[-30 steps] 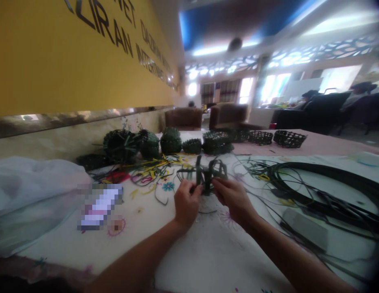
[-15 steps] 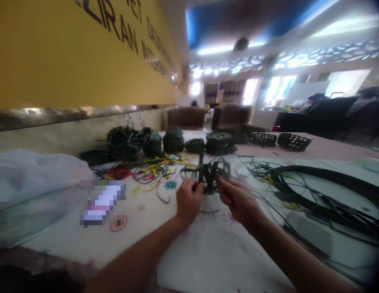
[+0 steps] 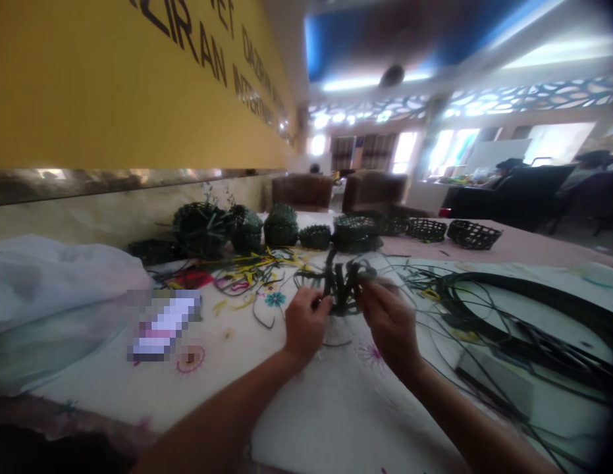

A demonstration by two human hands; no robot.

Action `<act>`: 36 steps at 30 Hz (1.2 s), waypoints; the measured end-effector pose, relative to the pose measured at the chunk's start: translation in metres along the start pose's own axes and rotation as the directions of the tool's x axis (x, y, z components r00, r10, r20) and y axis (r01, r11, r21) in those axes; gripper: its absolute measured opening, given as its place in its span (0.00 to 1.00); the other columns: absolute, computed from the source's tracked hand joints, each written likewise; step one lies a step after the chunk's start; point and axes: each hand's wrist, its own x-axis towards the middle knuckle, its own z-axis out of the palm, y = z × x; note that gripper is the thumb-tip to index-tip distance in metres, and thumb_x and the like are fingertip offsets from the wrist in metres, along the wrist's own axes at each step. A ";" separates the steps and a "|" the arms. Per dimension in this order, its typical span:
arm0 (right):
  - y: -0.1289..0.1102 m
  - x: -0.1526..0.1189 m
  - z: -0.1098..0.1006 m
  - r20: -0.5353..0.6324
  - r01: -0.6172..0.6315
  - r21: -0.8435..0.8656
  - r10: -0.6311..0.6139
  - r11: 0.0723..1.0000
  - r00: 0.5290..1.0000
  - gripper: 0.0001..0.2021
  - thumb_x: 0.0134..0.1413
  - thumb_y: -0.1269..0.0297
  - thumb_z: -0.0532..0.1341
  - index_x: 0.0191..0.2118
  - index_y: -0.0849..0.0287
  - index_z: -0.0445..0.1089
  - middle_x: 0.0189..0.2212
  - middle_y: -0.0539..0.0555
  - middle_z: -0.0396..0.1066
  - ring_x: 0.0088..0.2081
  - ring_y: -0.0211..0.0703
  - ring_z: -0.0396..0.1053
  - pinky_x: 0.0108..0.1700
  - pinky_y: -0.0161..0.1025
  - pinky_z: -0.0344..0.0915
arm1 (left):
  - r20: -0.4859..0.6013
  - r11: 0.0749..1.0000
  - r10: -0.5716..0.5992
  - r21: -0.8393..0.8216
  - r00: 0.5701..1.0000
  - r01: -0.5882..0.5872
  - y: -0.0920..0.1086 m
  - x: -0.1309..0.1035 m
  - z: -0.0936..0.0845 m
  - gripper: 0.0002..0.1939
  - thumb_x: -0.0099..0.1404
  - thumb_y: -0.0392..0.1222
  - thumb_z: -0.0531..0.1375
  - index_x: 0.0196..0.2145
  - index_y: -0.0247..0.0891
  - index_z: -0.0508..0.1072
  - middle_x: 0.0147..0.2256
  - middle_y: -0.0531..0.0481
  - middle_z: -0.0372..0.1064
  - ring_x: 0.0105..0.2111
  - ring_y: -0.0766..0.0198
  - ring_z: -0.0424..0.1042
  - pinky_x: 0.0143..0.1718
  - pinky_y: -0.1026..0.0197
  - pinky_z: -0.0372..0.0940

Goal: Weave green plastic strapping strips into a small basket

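Note:
Between my hands is a small, partly woven basket [image 3: 342, 286] of dark green flat strips, some of them sticking up and out. My left hand [image 3: 306, 319] pinches its near left side between thumb and fingers. My right hand [image 3: 391, 322] is closed at the right side, its fingertips pressed together on a dark strip of the basket. The fingers partly cover the basket's lower edges, and the ends of the strips are blurred.
Several woven green baskets [image 3: 280, 225] line the table's back. Yellow and green strip scraps [image 3: 257, 263] lie left of centre. A coil of dark strip [image 3: 523, 283] with scissors [image 3: 548, 339] lies right. A plastic bag [image 3: 59, 283] and a pixelated rectangle [image 3: 165, 326] are left.
My right hand has moved slightly right and turned, its fingers now pointing more upward. The upright strips of the basket lean differently. My left hand keeps its pinch in nearly the same place.

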 end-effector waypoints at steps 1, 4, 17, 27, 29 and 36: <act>0.001 -0.001 0.000 0.007 -0.061 0.068 0.061 0.996 0.998 0.12 0.63 0.63 0.53 0.41 0.61 0.73 0.28 0.55 0.69 0.21 0.35 0.62 0.21 0.35 0.60 | -0.003 1.000 -0.003 0.002 1.000 0.003 -0.001 0.000 0.000 0.08 0.62 0.39 0.58 0.26 0.38 0.67 0.28 0.55 0.60 0.29 0.66 0.61 0.33 0.63 0.55; 0.005 -0.001 0.002 0.098 -0.294 0.357 0.277 0.887 0.956 0.12 0.61 0.60 0.57 0.45 0.61 0.71 0.20 0.49 0.67 0.17 0.34 0.58 0.16 0.32 0.53 | 0.003 1.000 -0.003 0.020 1.000 0.003 -0.003 0.001 0.000 0.07 0.62 0.38 0.58 0.26 0.38 0.67 0.27 0.55 0.60 0.29 0.67 0.61 0.33 0.64 0.55; 0.008 0.004 0.001 0.224 -0.454 0.578 0.403 0.678 0.887 0.12 0.53 0.61 0.65 0.34 0.54 0.59 0.12 0.42 0.63 0.13 0.30 0.52 0.14 0.25 0.45 | 0.047 0.999 -0.026 0.032 0.999 0.025 -0.006 -0.001 0.002 0.07 0.62 0.38 0.59 0.26 0.37 0.67 0.27 0.55 0.59 0.29 0.67 0.61 0.33 0.64 0.54; 0.009 -0.004 0.010 0.279 -0.540 0.554 0.470 0.634 0.837 0.12 0.49 0.58 0.67 0.29 0.61 0.68 0.13 0.43 0.57 0.16 0.29 0.50 0.16 0.28 0.45 | -0.020 0.998 -0.050 0.023 0.999 0.050 -0.012 0.002 0.002 0.08 0.63 0.39 0.57 0.26 0.38 0.66 0.28 0.55 0.60 0.30 0.67 0.62 0.34 0.63 0.55; 0.009 -0.005 0.009 0.273 -0.536 0.556 0.470 0.635 0.840 0.13 0.49 0.56 0.67 0.30 0.62 0.71 0.15 0.45 0.60 0.17 0.30 0.53 0.16 0.29 0.47 | -0.026 0.999 -0.046 0.020 0.999 0.046 -0.010 0.001 0.003 0.09 0.63 0.40 0.57 0.26 0.38 0.66 0.28 0.55 0.60 0.30 0.66 0.61 0.34 0.63 0.55; 0.002 -0.009 0.008 0.318 -0.497 0.555 0.381 0.667 0.868 0.17 0.57 0.50 0.61 0.30 0.61 0.72 0.18 0.49 0.65 0.19 0.34 0.59 0.19 0.31 0.54 | -0.046 0.998 -0.059 0.003 0.997 0.059 -0.007 -0.001 0.004 0.08 0.63 0.40 0.57 0.26 0.38 0.66 0.28 0.55 0.60 0.30 0.66 0.62 0.34 0.63 0.56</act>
